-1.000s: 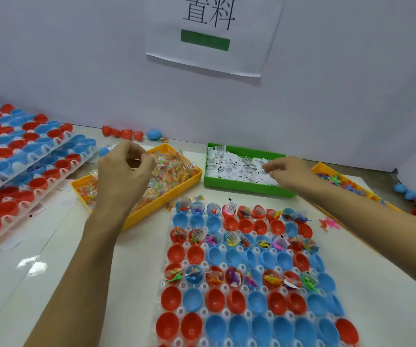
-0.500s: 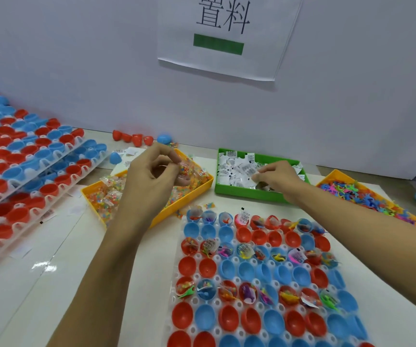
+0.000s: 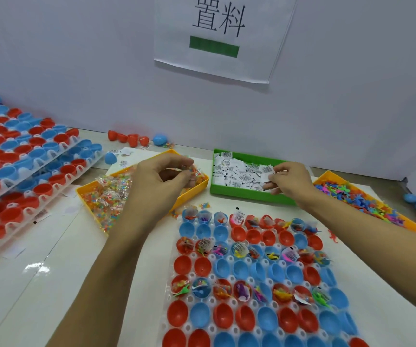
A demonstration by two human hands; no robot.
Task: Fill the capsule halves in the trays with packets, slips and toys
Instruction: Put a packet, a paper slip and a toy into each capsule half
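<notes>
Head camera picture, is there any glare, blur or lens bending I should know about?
Head view: a bright glare patch sits on the white table at lower left; wide-angle bending curves the stacked trays and the wall sign; the left hand over the packet bin and the right hand at the slip bin look slightly soft; lighting is even, shadows faint.

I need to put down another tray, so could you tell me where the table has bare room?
Bare tabletop lies between the stacked trays on the left and the working tray, in front of the yellow packet bin. A bare strip runs beyond the working tray's right edge. The back, around the green slip bin, is crowded.
</notes>
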